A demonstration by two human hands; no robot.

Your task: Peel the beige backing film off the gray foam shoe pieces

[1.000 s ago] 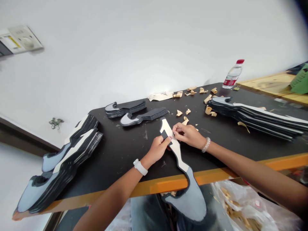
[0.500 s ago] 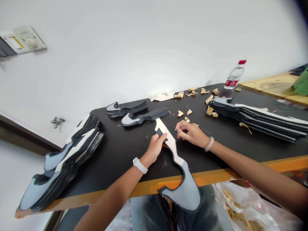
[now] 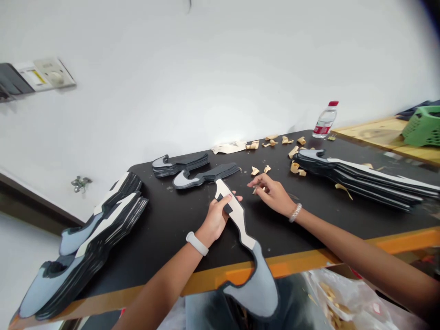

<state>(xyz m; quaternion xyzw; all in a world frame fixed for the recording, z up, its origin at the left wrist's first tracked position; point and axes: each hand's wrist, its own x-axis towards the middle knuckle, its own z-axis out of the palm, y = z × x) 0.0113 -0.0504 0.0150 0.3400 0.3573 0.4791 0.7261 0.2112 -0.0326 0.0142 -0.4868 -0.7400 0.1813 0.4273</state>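
Left stacks: two piles of similar cutouts are lying along the table's left side
Left hand: thumb is pressing on top, fingertips showing past the far edge, clamping the cutout
Grey-and-white cutout: hooked end is hanging past the orange edge strip
Right hand: fingers are curling loosely, clear of the cutout; pale bit at fingertips, can't tell if pinched
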